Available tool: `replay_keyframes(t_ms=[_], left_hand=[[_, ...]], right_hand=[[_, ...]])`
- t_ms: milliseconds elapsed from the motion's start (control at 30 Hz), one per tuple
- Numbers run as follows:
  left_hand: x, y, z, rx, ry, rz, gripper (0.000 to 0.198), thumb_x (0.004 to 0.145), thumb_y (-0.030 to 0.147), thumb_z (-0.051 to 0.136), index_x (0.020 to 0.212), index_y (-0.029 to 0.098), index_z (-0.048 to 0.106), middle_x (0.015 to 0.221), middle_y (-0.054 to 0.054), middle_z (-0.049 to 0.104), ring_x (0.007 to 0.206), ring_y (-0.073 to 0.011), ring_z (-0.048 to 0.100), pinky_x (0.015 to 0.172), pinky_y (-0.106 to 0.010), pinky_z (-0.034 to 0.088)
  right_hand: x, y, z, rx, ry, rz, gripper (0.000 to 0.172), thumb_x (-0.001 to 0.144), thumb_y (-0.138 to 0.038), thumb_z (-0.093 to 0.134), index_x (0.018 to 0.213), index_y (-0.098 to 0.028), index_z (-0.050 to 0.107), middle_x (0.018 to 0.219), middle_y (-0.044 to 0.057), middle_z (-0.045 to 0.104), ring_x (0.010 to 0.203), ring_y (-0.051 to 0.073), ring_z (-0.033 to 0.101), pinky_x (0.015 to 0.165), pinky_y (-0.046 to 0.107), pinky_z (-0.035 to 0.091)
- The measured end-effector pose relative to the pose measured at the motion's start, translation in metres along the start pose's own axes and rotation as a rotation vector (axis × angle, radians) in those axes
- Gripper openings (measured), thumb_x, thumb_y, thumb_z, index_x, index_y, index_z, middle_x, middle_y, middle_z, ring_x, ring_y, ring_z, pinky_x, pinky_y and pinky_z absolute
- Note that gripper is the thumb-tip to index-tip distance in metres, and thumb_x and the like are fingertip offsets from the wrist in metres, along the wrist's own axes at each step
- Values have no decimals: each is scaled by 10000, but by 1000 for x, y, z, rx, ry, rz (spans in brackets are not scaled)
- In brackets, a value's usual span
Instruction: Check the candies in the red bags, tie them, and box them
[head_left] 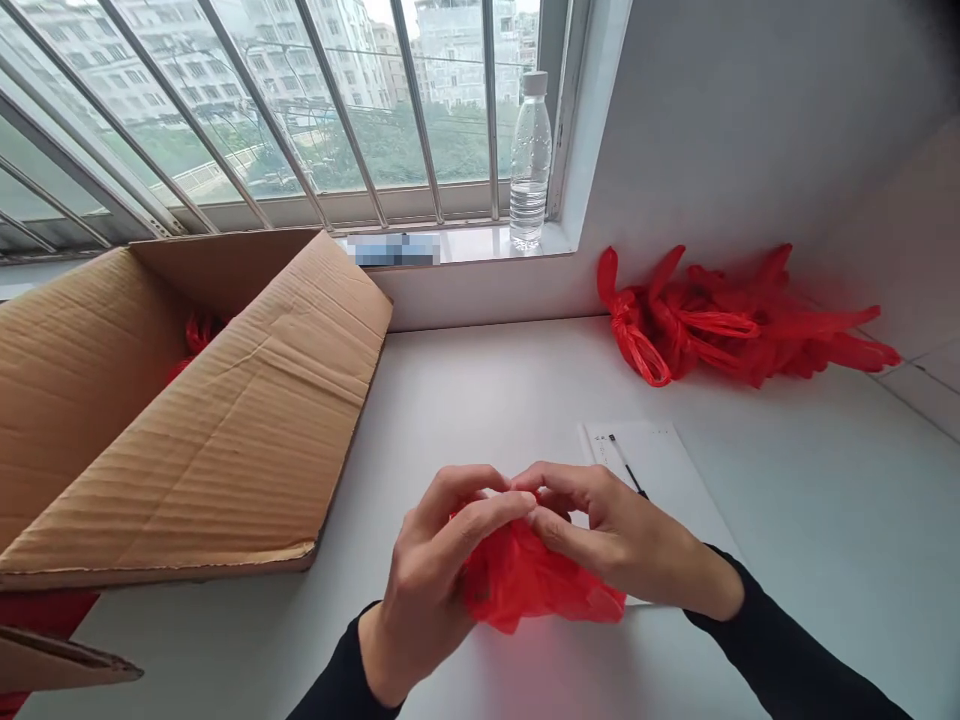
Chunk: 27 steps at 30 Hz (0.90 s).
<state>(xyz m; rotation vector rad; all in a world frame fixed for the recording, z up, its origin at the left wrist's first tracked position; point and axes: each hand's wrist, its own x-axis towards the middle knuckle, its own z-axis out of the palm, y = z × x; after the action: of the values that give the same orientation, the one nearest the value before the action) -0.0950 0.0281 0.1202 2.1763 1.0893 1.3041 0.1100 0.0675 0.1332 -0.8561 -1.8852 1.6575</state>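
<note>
Between my two hands is a crumpled red plastic bag (540, 585), held over the white table. My left hand (442, 560) pinches its top edge from the left, fingers curled around it. From the right, my right hand (611, 530) pinches the same top edge, its fingertips meeting those of my left hand. The bag's lower part bunches out below the fingers. What lies inside the bag, if anything, cannot be made out.
An open cardboard box (247, 420) with red plastic inside stands at left. Several knotted red plastic bags (720, 320) lie against the wall at back right. Paper (690, 480) and a pen (628, 465) lie behind my right hand. A water bottle (530, 165) stands on the windowsill.
</note>
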Motion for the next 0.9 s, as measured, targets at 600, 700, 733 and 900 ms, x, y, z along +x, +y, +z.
replay_keyframes(t_ms=[600, 700, 733, 900], left_hand=[[-97, -17, 13, 275, -224, -190, 580, 1078, 292, 351, 1648, 257, 246, 1687, -108, 327, 1571, -343, 244, 1263, -589, 250], [-86, -22, 39, 354, -380, -133, 691, 1021, 169, 429, 1661, 211, 170, 1663, -122, 379, 1566, -313, 285, 1258, -550, 288], [-87, -25, 46, 409, -417, -149, 745, 985, 108, 435, 1664, 192, 139, 1663, -122, 380, 1569, -301, 283, 1250, -526, 314], [-96, -37, 60, 521, -527, -176, 905, 866, 36, 469, 1666, 147, 61, 1672, -121, 351, 1578, -280, 253, 1256, -502, 313]], right_hand=[[-61, 66, 17, -527, 527, -122, 477, 1053, -229, 443, 1521, -318, 469, 1461, 45, 612, 1359, 222, 567, 1112, 394, 521], [-44, 85, 49, -766, 424, -277, 607, 1010, -146, 431, 1606, -215, 337, 1616, 110, 441, 1510, 301, 384, 1186, 527, 431], [-41, 94, 58, -860, 409, -260, 641, 996, -128, 432, 1620, -194, 306, 1628, 121, 419, 1523, 321, 354, 1184, 558, 422], [-39, 122, 75, -1064, 421, -190, 710, 955, -114, 461, 1636, -149, 261, 1625, 108, 416, 1531, 330, 329, 1210, 558, 391]])
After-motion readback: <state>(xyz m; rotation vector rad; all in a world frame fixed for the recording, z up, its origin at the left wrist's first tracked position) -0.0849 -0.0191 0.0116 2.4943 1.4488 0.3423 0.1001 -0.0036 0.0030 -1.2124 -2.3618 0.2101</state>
